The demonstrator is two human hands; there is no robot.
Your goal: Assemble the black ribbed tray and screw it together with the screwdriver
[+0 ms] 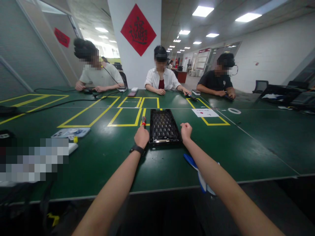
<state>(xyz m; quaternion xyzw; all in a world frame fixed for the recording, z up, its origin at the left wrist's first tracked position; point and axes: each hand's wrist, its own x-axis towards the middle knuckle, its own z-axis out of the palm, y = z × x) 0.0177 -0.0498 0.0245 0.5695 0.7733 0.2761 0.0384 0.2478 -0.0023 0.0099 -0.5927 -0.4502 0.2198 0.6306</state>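
Left fingers (143, 130) grip a red-handled tool (143, 121), right fingers (184, 127) curl closed, beside a stiff-looking black casing (164, 127) best held by its sides.

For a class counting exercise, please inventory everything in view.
Tray: one, black, centre
Tool: one, red and dark, in left hand
Flat item: one, pale, left
Glove-like item: one, blue and white, by right forearm
Paper: one, white, beyond right hand
Ring: one, white, farther right
Tape outlines: several, yellow, on tabletop
Tabletop: one, green, foreground
Cable: some, black, left
Small items: several, mixed, far side, blurred
Seated people: three, pale and black tops, opposite
Posters: two, red, pillar and left
Lights: several, white, ceiling
Wristband: one, black, left wrist
Forearms: two, bare, foreground
Left hand: one, bare, tray's left
Right hand: one, bare, tray's right
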